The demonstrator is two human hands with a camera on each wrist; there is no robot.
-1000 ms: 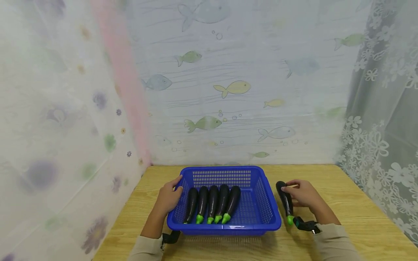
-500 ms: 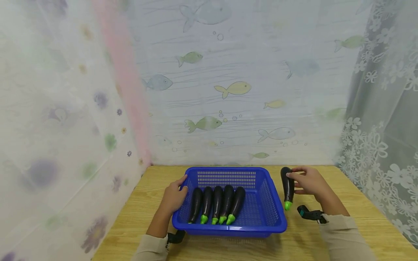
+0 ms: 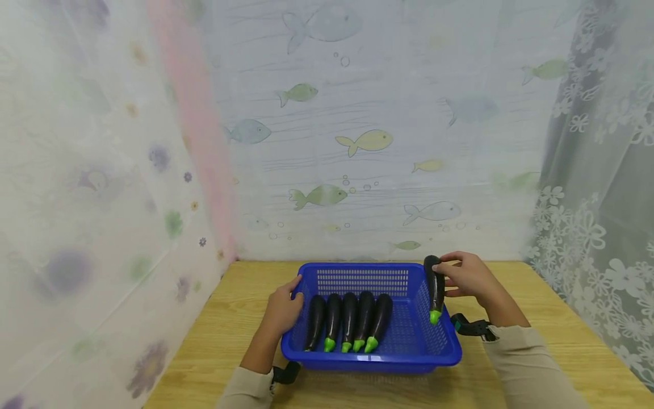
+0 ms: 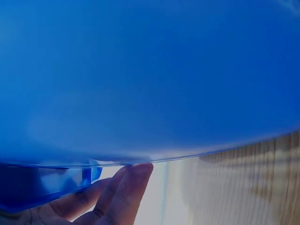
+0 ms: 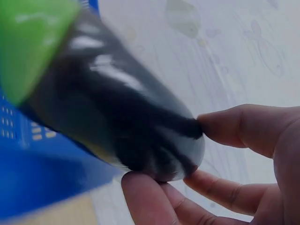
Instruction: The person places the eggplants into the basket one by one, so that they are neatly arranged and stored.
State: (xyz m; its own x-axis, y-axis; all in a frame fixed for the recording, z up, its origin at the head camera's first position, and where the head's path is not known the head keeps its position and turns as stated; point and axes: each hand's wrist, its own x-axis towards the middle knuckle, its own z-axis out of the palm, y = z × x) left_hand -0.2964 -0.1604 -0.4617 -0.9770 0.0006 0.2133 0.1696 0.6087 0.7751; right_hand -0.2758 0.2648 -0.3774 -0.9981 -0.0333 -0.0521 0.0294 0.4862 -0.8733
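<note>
My right hand (image 3: 467,277) pinches a dark eggplant (image 3: 435,289) by its rounded end, over the right rim of a blue plastic basket (image 3: 373,359). Its green cap (image 3: 435,317) points down toward me. Up close in the right wrist view, thumb and fingers hold the blunt end of the eggplant (image 5: 117,89). Several more eggplants (image 3: 349,318) lie side by side in the basket's left and middle part, caps toward me. At the left rim, my left hand (image 3: 283,308) grips the basket. Basket plastic (image 4: 150,70) fills most of the left wrist view, fingers beneath its edge.
The basket stands on a wood-grain table (image 3: 245,278). Behind it hangs a fish-patterned curtain (image 3: 368,170). A flower-patterned sheet (image 3: 102,227) borders the left, and a sheer lace curtain (image 3: 603,227) the right. Each wrist wears a black camera mount (image 3: 472,326).
My right hand has lifted the eggplant from the table right of the basket, then brought it left over the rim. The basket and my left hand have shifted somewhat to the right.
</note>
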